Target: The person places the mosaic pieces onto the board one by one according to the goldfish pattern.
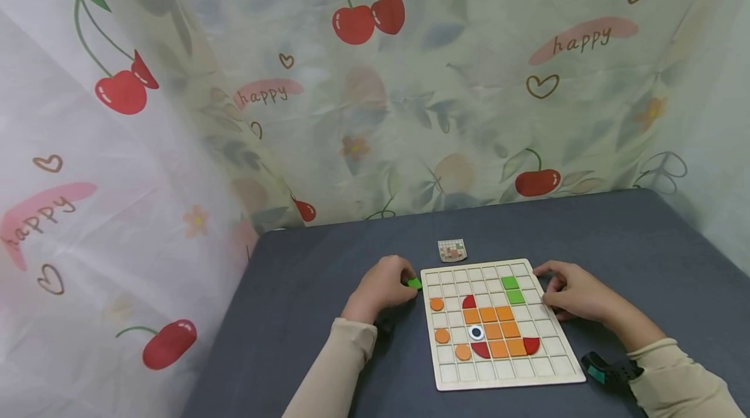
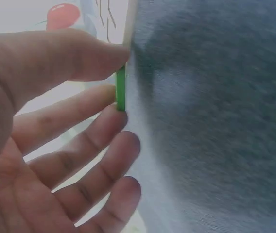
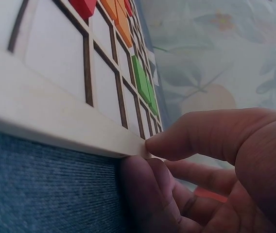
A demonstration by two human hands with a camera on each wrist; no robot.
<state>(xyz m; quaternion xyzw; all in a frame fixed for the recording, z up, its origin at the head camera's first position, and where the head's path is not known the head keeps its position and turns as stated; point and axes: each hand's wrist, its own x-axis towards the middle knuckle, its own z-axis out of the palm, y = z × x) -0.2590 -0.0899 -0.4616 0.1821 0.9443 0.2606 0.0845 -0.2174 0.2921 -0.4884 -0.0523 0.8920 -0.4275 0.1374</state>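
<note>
My left hand [image 1: 383, 284] pinches a green tile [image 2: 121, 90] between thumb and fingertips, just left of the wooden grid board [image 1: 448, 374]. At the board's right edge, my right hand [image 1: 586, 295] grips the rim between thumb and fingers. Two green square tiles [image 1: 515, 296] lie in the upper right cells. Several orange square tiles [image 1: 491, 331] form a block in the middle. Around it are red rounded pieces [image 1: 531, 345] and a round eye piece [image 1: 476, 332]. Orange discs [image 1: 436, 304] sit in cells toward the left.
A small printed pattern card [image 1: 452, 250] lies behind the board on the dark grey tabletop [image 1: 316, 275]. A curtain [image 1: 410, 112] with cherries and "happy" lettering hangs behind the table and along its left side. A dark band with a device [image 1: 609, 371] is at the right wrist.
</note>
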